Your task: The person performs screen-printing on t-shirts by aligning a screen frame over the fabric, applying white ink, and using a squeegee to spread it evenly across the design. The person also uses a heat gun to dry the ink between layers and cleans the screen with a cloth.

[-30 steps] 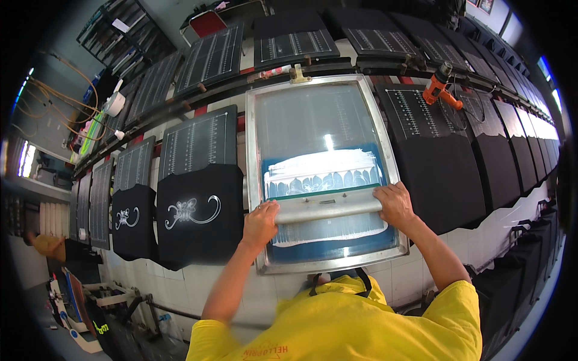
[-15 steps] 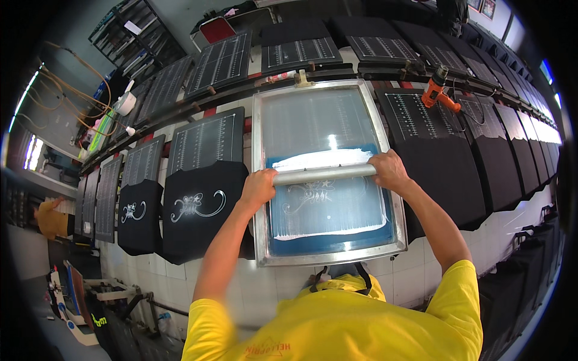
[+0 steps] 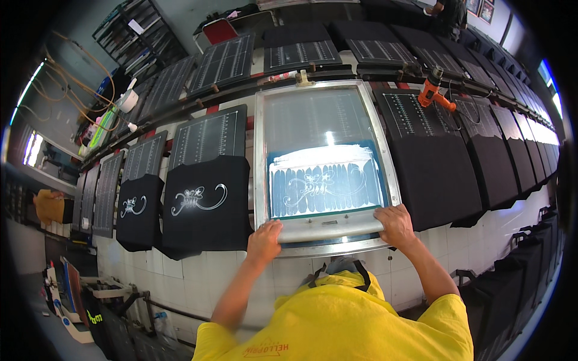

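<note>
A metal-framed printing screen [image 3: 259, 150] lies over a pallet in front of me, with white ink [image 3: 319, 155] spread across its mesh and streaked over a scroll-shaped design. Near the screen's close end is a wide squeegee [image 3: 328, 227]. My left hand [image 3: 265, 240] is closed round its left end, my right hand [image 3: 397, 226] round its right end. Left of the screen, a black shirt [image 3: 205, 201] carries a printed white scroll motif. To the right, a plain black shirt [image 3: 439, 180] is stretched over another pallet.
An orange heat gun [image 3: 435, 96] stands on a pallet at the right. More pallets run along both sides of a long rail [image 3: 198, 103]. A white container [image 3: 127, 100] is at the left. One person [image 3: 451, 18] stands far right, another [image 3: 51, 207] far left.
Both hands have drawn the squeegee toward me, from mid-screen to its near end. Streaks of white ink now cover the design area behind it.
</note>
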A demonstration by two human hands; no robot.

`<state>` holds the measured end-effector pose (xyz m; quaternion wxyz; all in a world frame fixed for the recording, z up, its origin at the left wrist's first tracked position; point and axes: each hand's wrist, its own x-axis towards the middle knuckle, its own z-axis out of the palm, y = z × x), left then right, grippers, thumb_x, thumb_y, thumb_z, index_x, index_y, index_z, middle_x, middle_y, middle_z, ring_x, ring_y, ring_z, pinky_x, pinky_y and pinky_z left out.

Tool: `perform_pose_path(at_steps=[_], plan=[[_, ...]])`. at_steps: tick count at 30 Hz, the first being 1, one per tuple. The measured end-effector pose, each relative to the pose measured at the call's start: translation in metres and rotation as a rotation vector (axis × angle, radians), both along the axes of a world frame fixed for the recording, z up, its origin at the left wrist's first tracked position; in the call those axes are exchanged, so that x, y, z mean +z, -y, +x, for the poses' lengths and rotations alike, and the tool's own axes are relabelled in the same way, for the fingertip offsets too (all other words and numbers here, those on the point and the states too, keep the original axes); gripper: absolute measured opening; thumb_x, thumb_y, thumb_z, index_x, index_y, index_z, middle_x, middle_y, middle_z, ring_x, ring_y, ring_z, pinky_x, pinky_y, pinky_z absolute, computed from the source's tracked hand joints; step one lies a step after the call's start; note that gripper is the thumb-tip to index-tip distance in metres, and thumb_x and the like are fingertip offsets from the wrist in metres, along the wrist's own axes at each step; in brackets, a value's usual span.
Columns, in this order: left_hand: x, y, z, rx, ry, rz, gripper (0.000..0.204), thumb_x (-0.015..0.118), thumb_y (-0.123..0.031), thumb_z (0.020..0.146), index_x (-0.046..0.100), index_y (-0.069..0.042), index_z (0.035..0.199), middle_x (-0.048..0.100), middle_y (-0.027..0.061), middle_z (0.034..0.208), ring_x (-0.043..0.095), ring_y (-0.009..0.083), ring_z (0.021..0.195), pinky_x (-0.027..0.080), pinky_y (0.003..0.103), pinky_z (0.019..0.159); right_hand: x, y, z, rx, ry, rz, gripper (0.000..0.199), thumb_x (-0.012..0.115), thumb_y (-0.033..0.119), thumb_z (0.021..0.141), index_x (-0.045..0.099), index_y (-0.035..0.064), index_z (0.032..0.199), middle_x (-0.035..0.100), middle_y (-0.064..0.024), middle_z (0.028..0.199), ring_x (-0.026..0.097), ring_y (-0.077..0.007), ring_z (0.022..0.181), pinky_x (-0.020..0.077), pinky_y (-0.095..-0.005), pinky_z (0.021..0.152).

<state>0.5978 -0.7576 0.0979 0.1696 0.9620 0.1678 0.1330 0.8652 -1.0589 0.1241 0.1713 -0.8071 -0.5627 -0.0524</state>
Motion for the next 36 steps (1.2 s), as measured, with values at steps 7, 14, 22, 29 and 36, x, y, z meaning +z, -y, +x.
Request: perform_pose_path(at_steps=[7,14,22,29,36], plan=[[-0.015,-0.009,0.007,-0.077,0.05,0.128,0.025,0.062,0.0,0.081,0.067,-0.005,0.105,0.071,0.0111,0.114,0.068,0.0262,0.108,0.057,0.038,0.088,-0.014,-0.004,0.001,-0.026,-0.005,-0.032,0.043,0.076,0.003,0.057,0.066,0.0059,0.098,0.07,-0.0077,0.105,0.066,-0.0239,0.095,0.0451,-0.0389,0.084],[-0.011,-0.058,0.061,-0.099,0.018,0.085,0.031,0.064,0.001,0.076,0.066,-0.004,0.107,0.071,0.0119,0.114,0.068,0.0281,0.108,0.057,0.04,0.088,-0.013,-0.049,0.058,-0.018,0.045,-0.033,0.041,0.078,0.002,0.055,0.069,0.0058,0.095,0.072,-0.0076,0.102,0.067,-0.023,0.09,0.0463,-0.0373,0.081],[-0.007,-0.118,0.128,-0.116,-0.005,0.033,0.036,0.064,0.0,0.071,0.064,-0.004,0.107,0.071,0.0133,0.109,0.069,0.0319,0.098,0.057,0.043,0.081,-0.012,-0.101,0.124,-0.014,0.03,-0.035,0.029,0.076,0.007,0.058,0.069,0.0098,0.086,0.069,-0.0054,0.086,0.066,-0.0245,0.084,0.0454,-0.0396,0.076],[0.001,-0.126,0.138,-0.109,-0.101,-0.026,0.027,0.065,-0.005,0.067,0.067,-0.005,0.094,0.068,0.0157,0.096,0.067,0.0357,0.092,0.054,0.046,0.08,-0.017,-0.105,0.142,-0.107,-0.007,-0.273,0.037,0.08,0.017,0.06,0.071,0.01,0.096,0.069,-0.011,0.099,0.063,-0.0307,0.099,0.0443,-0.0439,0.095],[0.029,-0.124,0.148,-0.054,-0.132,-0.046,0.016,0.068,-0.002,0.063,0.067,-0.002,0.079,0.069,0.0191,0.079,0.069,0.0387,0.082,0.054,0.048,0.074,0.003,-0.105,0.143,-0.018,0.075,0.041,0.027,0.073,0.0,0.057,0.068,0.0033,0.083,0.068,-0.0145,0.082,0.065,-0.0343,0.079,0.0438,-0.0431,0.077]])
